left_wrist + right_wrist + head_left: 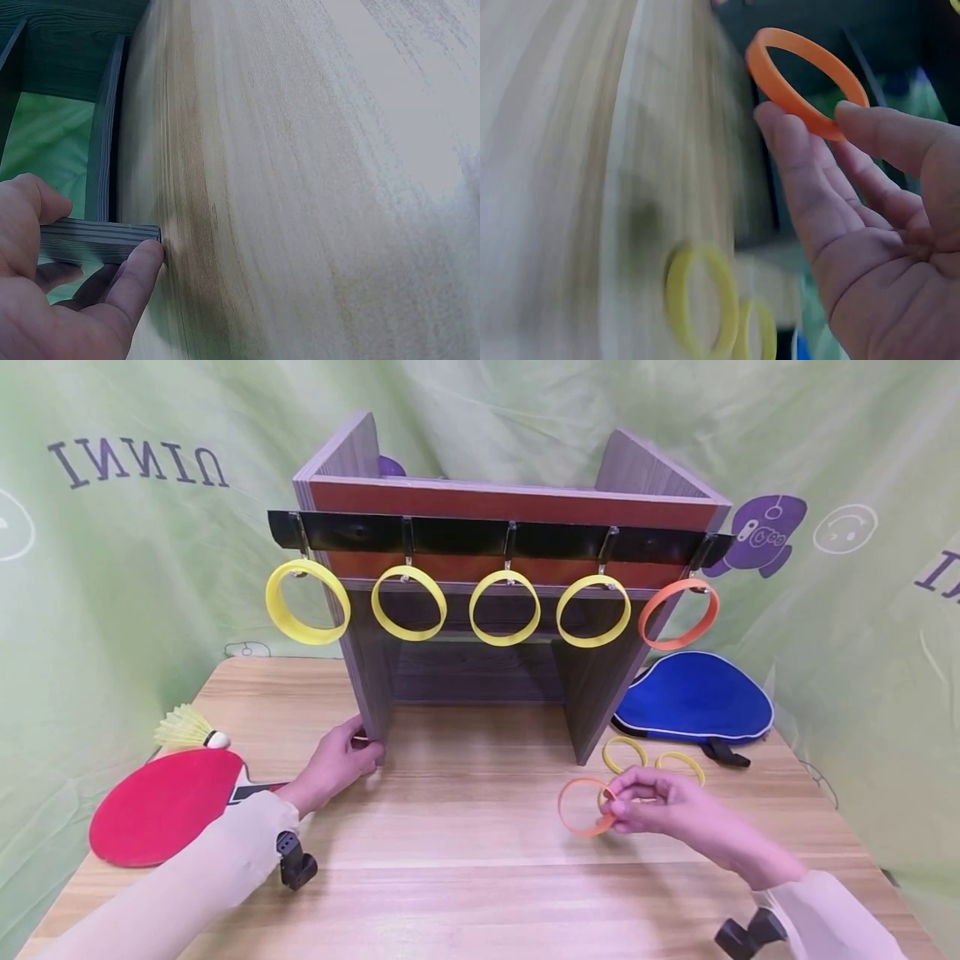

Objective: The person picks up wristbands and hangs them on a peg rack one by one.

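My right hand (667, 810) pinches an orange wristband (802, 112) between thumb and fingers, above the table. Below it, yellow wristbands (624, 754) lie on the tabletop, one partly hidden by the hand. My left hand (341, 764) grips the bottom front edge of the left side panel (112, 236) of a grey wood-grain shelf (487, 497). Across the shelf's front runs a black strip (457, 537) with clips. Several yellow wristbands (505, 607) hang from it, and an orange wristband (652, 635) hangs at the right end.
A red table tennis paddle (165, 810) and a yellow shuttlecock (187, 729) lie on the left of the wooden table (465, 893). At the right, beside the shelf, is a blue paddle case (693, 697). Green printed cloth (480, 410) hangs behind.
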Tool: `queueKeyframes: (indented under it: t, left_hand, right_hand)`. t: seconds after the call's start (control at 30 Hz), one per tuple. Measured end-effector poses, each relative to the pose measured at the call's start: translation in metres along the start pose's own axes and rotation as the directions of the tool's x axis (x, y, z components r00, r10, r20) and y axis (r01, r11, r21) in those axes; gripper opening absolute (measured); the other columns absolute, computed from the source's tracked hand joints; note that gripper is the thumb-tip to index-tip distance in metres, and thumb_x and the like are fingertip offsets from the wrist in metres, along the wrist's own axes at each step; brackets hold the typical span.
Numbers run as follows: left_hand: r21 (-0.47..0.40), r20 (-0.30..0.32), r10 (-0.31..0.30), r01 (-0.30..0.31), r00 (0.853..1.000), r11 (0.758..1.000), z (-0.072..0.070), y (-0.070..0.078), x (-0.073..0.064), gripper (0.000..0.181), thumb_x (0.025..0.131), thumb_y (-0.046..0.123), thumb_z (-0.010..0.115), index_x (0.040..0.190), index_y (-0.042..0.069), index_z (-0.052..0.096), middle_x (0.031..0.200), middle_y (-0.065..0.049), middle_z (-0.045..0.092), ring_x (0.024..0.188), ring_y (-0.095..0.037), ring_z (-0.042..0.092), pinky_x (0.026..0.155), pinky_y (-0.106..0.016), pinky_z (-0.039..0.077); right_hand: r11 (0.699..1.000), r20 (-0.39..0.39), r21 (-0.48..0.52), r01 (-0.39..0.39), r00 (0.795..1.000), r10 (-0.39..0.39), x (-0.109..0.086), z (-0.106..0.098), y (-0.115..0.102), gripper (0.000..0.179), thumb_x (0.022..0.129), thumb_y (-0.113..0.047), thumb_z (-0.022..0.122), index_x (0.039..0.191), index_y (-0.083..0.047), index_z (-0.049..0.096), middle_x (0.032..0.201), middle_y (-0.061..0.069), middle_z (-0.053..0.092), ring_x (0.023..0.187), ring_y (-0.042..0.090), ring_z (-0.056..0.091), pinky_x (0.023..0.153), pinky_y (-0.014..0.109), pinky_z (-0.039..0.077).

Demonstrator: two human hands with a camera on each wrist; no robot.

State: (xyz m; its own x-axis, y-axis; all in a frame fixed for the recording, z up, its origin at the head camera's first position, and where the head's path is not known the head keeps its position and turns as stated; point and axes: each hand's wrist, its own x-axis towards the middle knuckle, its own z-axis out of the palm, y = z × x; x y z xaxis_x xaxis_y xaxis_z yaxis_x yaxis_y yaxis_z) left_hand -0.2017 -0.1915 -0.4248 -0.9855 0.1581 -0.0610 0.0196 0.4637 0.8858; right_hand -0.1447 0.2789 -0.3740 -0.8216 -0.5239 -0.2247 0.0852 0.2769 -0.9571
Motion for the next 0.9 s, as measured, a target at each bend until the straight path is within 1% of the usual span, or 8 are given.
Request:
queueKeyframes:
  t: [0.17, 0.37, 0.53, 0.6, 0.73, 0.9]
  left_hand:
    - [0.007, -0.001, -0.005, 0.005, 1.000, 1.000, -0.001, 0.000, 0.000, 0.058, 0.097, 0.006, 0.058, 0.152, -0.007, 0.043, 0.133, -0.032, 0.063, 0.101, -0.027, 0.066, 0.077, -0.022, 0.055]
    - [0.003, -0.007, 0.010, -0.010, 1.000, 1.000, -0.001, 0.000, 0.001, 0.056, 0.097, 0.007, 0.058, 0.151, -0.006, 0.046, 0.132, -0.031, 0.064, 0.102, -0.028, 0.066, 0.077, -0.021, 0.055]
    - [0.006, -0.012, 0.021, -0.021, 1.000, 1.000, -0.001, -0.002, 0.002, 0.056, 0.097, 0.006, 0.058, 0.150, -0.006, 0.047, 0.132, -0.032, 0.063, 0.103, -0.029, 0.067, 0.077, -0.021, 0.055]
    - [0.008, -0.015, 0.019, -0.019, 1.000, 1.000, -0.001, -0.002, 0.002, 0.056, 0.097, 0.006, 0.058, 0.150, -0.006, 0.047, 0.132, -0.032, 0.064, 0.101, -0.028, 0.067, 0.077, -0.021, 0.055]
    - [0.005, -0.013, 0.015, -0.015, 1.000, 1.000, 0.000, -0.003, 0.002, 0.055, 0.096, 0.006, 0.058, 0.149, -0.006, 0.048, 0.130, -0.031, 0.064, 0.099, -0.027, 0.067, 0.075, -0.021, 0.055]
    - [-0.004, -0.019, 0.021, -0.021, 1.000, 1.000, 0.000, -0.002, 0.001, 0.051, 0.096, 0.005, 0.058, 0.145, -0.006, 0.051, 0.127, -0.031, 0.065, 0.094, -0.025, 0.067, 0.073, -0.022, 0.056]
  right_hand:
    - [0.998, -0.018, 0.044, 0.039, 0.999, -0.038, 0.024, 0.027, -0.023, 0.037, 0.098, -0.010, 0.071, 0.122, 0.013, 0.054, 0.108, 0.005, 0.079, 0.099, 0.015, 0.078, 0.090, 0.034, 0.063]
    - [0.990, -0.034, 0.101, 0.094, 0.995, -0.091, 0.050, 0.053, -0.042, 0.040, 0.097, -0.009, 0.072, 0.123, 0.015, 0.052, 0.108, 0.009, 0.077, 0.099, 0.017, 0.078, 0.090, 0.036, 0.063]
    - [0.989, -0.038, 0.098, 0.109, 0.994, -0.105, 0.064, 0.068, -0.059, 0.042, 0.095, -0.010, 0.075, 0.124, 0.011, 0.054, 0.109, 0.013, 0.077, 0.099, 0.020, 0.079, 0.091, 0.039, 0.063]
    - [0.987, -0.034, 0.096, 0.129, 0.991, -0.126, 0.069, 0.074, -0.068, 0.040, 0.095, -0.009, 0.074, 0.124, 0.011, 0.054, 0.110, 0.015, 0.077, 0.099, 0.020, 0.079, 0.090, 0.039, 0.063]
    - [0.973, -0.044, 0.104, 0.207, 0.978, -0.204, 0.073, 0.083, -0.092, 0.034, 0.096, -0.003, 0.072, 0.121, 0.011, 0.055, 0.109, 0.014, 0.078, 0.097, 0.019, 0.079, 0.089, 0.039, 0.063]
    - [0.943, -0.060, 0.081, 0.322, 0.946, -0.318, 0.071, 0.093, -0.132, 0.025, 0.096, 0.000, 0.070, 0.118, 0.005, 0.059, 0.111, 0.014, 0.079, 0.099, 0.020, 0.079, 0.089, 0.040, 0.064]
